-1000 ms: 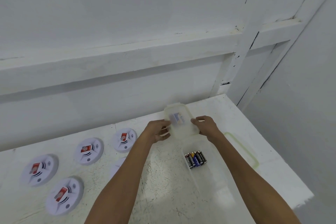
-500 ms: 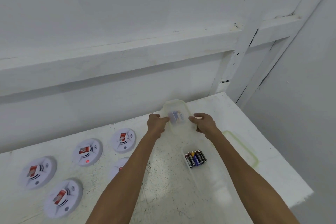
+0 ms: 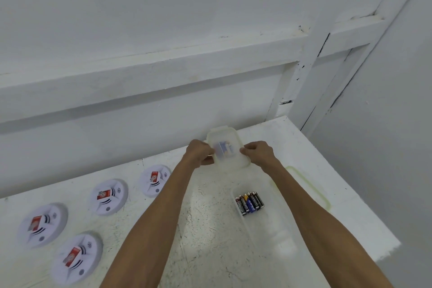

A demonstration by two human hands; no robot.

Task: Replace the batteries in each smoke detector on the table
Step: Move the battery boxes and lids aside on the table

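A small lidded clear box point(image 3: 225, 145) is gripped on both sides, with the left hand point(image 3: 198, 153) and right hand point(image 3: 257, 152) curled round its edges, over by the desk's point(image 3: 205, 229) far edge. Loose batteries point(image 3: 249, 203) are laid in an open tub point(image 3: 275, 236) nearer in. Four smoke detectors point(image 3: 108, 196) are spread out on the left.

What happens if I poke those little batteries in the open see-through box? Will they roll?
Probably yes: the small black and blue cylindrical batteries are round and lie on their sides, so they would likely roll. The walls of the open clear plastic box should stop them. Packed side by side, they may nudge along together.
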